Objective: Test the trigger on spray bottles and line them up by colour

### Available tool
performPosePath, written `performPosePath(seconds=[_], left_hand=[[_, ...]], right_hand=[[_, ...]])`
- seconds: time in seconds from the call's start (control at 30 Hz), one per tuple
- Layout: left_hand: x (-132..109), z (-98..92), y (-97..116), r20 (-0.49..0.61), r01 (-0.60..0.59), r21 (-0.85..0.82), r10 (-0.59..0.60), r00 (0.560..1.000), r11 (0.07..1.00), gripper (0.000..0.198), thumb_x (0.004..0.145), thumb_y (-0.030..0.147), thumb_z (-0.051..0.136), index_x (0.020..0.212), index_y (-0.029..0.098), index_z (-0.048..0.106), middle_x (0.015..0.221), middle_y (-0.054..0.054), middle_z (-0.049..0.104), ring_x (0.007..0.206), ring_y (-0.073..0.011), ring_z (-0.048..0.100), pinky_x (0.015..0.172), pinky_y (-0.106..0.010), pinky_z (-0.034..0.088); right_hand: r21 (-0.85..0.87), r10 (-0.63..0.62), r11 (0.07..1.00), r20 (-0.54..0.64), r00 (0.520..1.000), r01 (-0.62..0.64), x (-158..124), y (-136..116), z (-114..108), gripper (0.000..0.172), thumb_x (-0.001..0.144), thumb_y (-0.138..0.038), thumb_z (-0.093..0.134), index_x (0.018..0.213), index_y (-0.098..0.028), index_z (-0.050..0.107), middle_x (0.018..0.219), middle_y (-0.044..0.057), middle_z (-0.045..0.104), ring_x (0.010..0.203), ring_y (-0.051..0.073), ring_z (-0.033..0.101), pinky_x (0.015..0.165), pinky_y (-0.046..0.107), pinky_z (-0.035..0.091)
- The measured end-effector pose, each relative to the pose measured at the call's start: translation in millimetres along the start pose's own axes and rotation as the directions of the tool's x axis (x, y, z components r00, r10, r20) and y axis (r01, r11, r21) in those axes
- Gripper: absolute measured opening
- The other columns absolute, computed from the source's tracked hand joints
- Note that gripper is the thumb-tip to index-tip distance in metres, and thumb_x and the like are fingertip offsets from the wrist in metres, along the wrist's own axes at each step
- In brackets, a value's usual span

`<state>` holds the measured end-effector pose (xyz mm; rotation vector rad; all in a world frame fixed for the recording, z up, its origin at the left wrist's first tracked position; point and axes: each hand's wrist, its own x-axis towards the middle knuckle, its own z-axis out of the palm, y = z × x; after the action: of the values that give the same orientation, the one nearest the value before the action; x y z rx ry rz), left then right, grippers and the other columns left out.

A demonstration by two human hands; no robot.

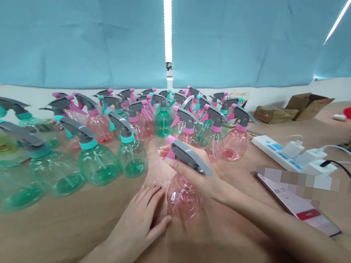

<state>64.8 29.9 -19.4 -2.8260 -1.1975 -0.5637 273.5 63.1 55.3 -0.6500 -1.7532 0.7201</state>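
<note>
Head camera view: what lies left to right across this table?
Clear green plastic spray bottles → left hand → right hand holding a clear pink spray bottle → white power strip → brown cardboard box

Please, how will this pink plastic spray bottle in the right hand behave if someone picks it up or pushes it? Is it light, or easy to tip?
The pink spray bottle will probably feel light, since its thin, see-through body looks empty. Its rounded walls may flex slightly under a squeeze. The wide grey trigger head sits high, so it could tip easily when pushed.
</note>
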Motion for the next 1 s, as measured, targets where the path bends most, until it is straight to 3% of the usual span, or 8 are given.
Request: performPosePath(seconds=[0.17,0.27,0.37,0.5,1.0], left_hand=[[0.1,-1.3,1.1,0.014,0.016,-0.016,-0.015,1.000,1.000,0.046,0.095,0.042,0.051,0.132,0.015,0.047,0.137,-0.017,0.055,0.128,-0.0326,0.050,0.106,-0.053,0.040],[-0.8,-0.6,1.7,0.006,0.019,-0.021,-0.019,1.000,1.000,0.047,0.096,0.043,0.050,0.134,0.015,0.046,0.138,-0.017,0.055,0.129,-0.0328,0.050,0.106,-0.054,0.040],[-1.2,0.2,2.2,0.008,0.022,-0.022,-0.022,1.000,1.000,0.048,0.096,0.044,0.049,0.134,0.015,0.046,0.138,-0.017,0.054,0.130,-0.0327,0.048,0.106,-0.053,0.040],[-0.3,0.1,2.5,0.029,0.026,-0.017,-0.025,0.999,1.000,0.047,0.096,0.043,0.050,0.133,0.014,0.048,0.138,-0.018,0.054,0.130,-0.0328,0.049,0.107,-0.053,0.039],[1.6,-1.4,3.1,0.055,0.011,0.025,-0.012,0.998,1.000,0.046,0.095,0.042,0.052,0.129,0.013,0.054,0.138,-0.018,0.055,0.129,-0.0346,0.049,0.106,-0.055,0.039]], right_hand=[[-0.023,0.023,0.999,0.000,1.000,-0.023,0.3,-3.9,-1.4,0.017,0.089,-0.035,0.060,0.098,-0.021,0.065,0.073,-0.002,0.052,0.064,0.011,0.045,0.062,0.027,0.041],[-0.041,0.042,0.998,0.005,0.999,-0.041,0.6,-6.5,-1.8,0.017,0.089,-0.032,0.059,0.100,-0.021,0.066,0.075,-0.001,0.055,0.068,0.012,0.048,0.066,0.028,0.043],[-0.023,0.049,0.999,0.009,0.999,-0.049,0.1,-5.4,-1.7,0.023,0.089,-0.031,0.060,0.110,-0.022,0.067,0.081,0.000,0.058,0.071,0.014,0.050,0.071,0.030,0.045],[-0.006,0.054,0.999,0.014,0.998,-0.054,-1.1,-2.8,-1.4,0.031,0.089,-0.032,0.061,0.118,-0.023,0.064,0.080,-0.001,0.059,0.068,0.013,0.049,0.065,0.029,0.045],[0.000,0.054,0.999,0.036,0.998,-0.054,0.5,-3.7,-1.7,0.015,0.090,-0.032,0.058,0.096,-0.021,0.065,0.081,0.000,0.059,0.070,0.013,0.052,0.072,0.031,0.047]])
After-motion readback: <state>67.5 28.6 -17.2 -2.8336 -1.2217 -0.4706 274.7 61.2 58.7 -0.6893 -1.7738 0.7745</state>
